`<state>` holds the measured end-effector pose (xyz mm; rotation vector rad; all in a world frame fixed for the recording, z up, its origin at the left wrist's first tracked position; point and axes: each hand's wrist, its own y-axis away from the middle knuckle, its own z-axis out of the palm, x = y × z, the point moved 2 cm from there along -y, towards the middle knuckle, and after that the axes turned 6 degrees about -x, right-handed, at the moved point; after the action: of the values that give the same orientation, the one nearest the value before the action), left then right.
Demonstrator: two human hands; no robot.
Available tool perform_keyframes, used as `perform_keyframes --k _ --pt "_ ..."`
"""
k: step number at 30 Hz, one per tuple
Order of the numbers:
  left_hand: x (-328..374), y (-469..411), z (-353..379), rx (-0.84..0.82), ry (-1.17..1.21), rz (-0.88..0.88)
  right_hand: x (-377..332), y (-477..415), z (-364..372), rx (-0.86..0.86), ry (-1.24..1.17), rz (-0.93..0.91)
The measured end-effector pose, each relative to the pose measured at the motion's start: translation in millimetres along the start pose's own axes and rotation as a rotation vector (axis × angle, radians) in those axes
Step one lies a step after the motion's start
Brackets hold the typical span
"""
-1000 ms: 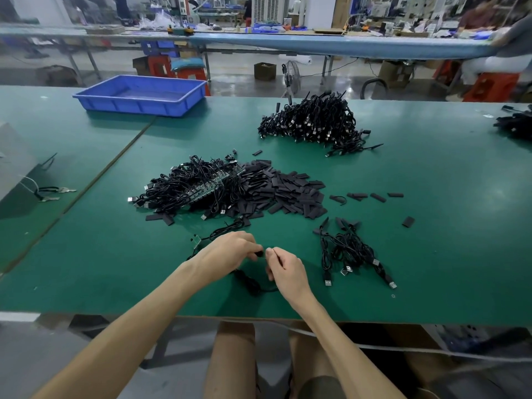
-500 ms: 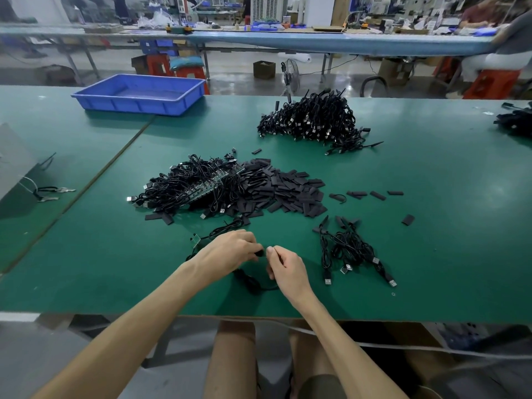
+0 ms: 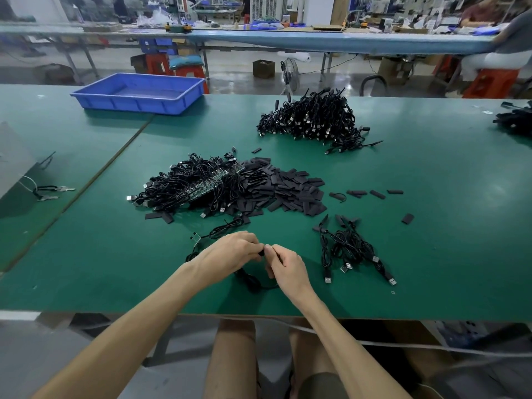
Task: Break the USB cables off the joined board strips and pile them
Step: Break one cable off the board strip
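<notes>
Your left hand [image 3: 230, 251] and right hand [image 3: 285, 269] meet close to the near edge of the green surface [image 3: 431, 226], roughly midway along it. The fingers of both are curled and pinch the small black end of a USB cable [image 3: 253, 282] between them, and its slack loops onto the surface just under your wrists. What exactly sits between your fingertips is too small to tell. Just left of your left hand lies a short board strip [image 3: 196, 238], with a coiled lead running from it toward the centre. Behind your hands, near the middle of the surface, the heap of cables on board strips [image 3: 190, 188] touches a spread of flat black sleeves [image 3: 288, 188] on its right, and a few more sleeves trail toward the right edge. A small bunch of separated cables [image 3: 351, 249] lies to the right of your right hand, near but apart, its plugs pointing at the near edge. The large pile of cables [image 3: 311, 119] sits near the far edge, well apart from your hands. A blue tray [image 3: 138, 93] stands at the far edge on the left. Bare green shows from the small bunch out to the right edge, and from your left forearm across to the seam [image 3: 95, 180] on the left.
</notes>
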<state>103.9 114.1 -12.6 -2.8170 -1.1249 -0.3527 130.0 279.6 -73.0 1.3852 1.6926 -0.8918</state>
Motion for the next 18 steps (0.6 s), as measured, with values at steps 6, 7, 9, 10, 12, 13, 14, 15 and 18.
perform_keyframes --k 6,7,9,10,12,13,14,15,18 --pt "-6.0 6.3 3.2 0.083 0.096 0.014 -1.4 0.1 -1.0 -0.009 -0.174 -0.01" --pt "-6.3 6.9 4.5 0.089 0.101 0.023 -1.5 0.4 -1.3 -0.016 -0.192 -0.013" --pt "-7.4 7.7 6.5 0.101 0.11 0.039 -1.8 0.9 -1.6 -0.028 -0.202 -0.019" --pt "-8.2 7.9 7.4 0.107 0.119 0.043 -1.8 1.0 -1.6 -0.031 -0.208 -0.017" --pt "-9.2 7.9 8.7 0.113 0.142 0.049 -1.8 0.8 -2.1 -0.032 -0.222 -0.008" --pt "-8.9 7.5 9.2 0.115 0.161 0.05 -1.7 0.8 -2.2 -0.03 -0.226 -0.005" --pt "-8.7 6.6 9.3 0.123 0.197 0.043 -1.4 1.0 -1.8 -0.026 -0.227 -0.004" --pt "-8.9 5.2 9.4 0.142 0.255 0.02 -1.0 1.1 -1.5 -0.021 -0.23 -0.004" --pt "-18.8 2.3 9.2 0.201 0.63 -0.185 0.5 0.5 -1.1 -0.011 -0.265 0.008"
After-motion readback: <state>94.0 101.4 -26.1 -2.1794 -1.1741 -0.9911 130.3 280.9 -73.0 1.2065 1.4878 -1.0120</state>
